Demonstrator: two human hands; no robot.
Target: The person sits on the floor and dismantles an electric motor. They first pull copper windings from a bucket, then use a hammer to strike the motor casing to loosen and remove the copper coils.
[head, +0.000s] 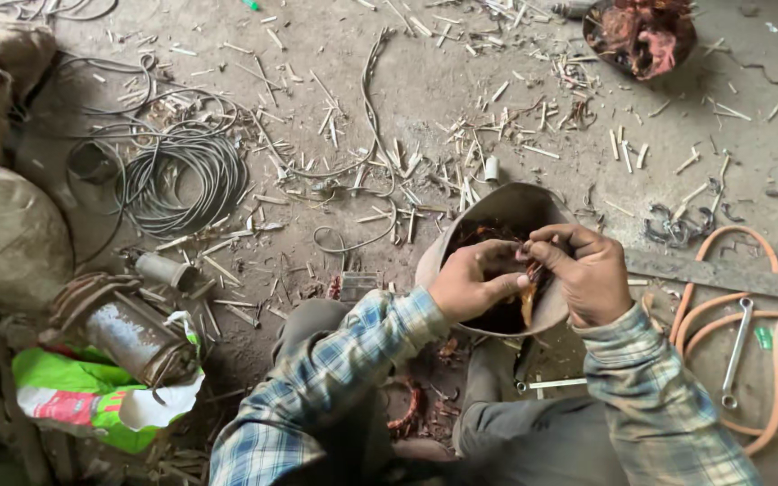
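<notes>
- Sitting between the knees, near the middle of the concrete floor (pixel 425 81), a rounded metal motor housing (pixel 506 209) is seen, packed with dark copper winding (pixel 488 236).
- The left hand (pixel 472 281) is clenched on the housing's near rim, thumb pressed toward the winding.
- The right hand (pixel 587 274) is pinched on a few copper strands (pixel 530 270) at the opening, fingertips meeting those of the left hand.
- A coil of grey cable (pixel 182 175) is laid toward the floor's far left, well apart from the hands.
- An orange hose (pixel 722 306) is looped at the right edge, with a spanner (pixel 737 351) resting across it.
- Another pan of reddish copper scrap (pixel 641 34) is placed at the far right corner.
- Cut insulation scraps (pixel 407 162) are scattered across the floor.
</notes>
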